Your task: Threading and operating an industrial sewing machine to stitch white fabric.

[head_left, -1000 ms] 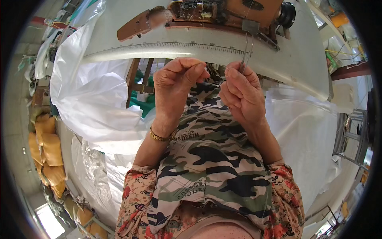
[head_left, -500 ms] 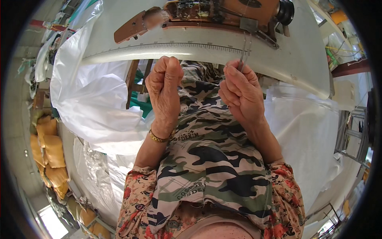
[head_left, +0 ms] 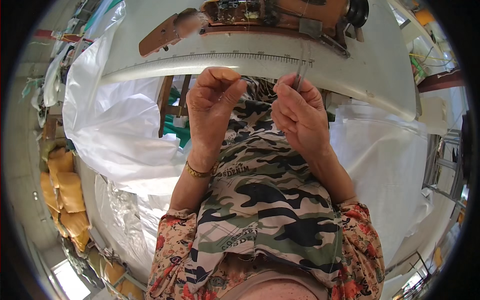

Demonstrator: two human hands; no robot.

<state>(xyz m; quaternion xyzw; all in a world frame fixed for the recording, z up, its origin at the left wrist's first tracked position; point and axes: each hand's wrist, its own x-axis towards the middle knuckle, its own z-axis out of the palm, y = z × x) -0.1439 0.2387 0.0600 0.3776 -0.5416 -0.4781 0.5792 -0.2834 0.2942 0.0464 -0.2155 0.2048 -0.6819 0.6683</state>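
Left hand [head_left: 210, 102] has turned inward, half closed and loosely curled; whether it holds anything I cannot tell. Right hand [head_left: 297, 102], closed, pinches tweezers [head_left: 299, 80] at the surface's [head_left: 370, 75] near edge.

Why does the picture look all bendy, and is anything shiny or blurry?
In the head view, the fisheye lens bends the table's front edge and leaves dark corners; the head view also shows glare on that edge and the white sheet, a blurred patch on the brown machine, and faint-looking tweezers in the right hand.
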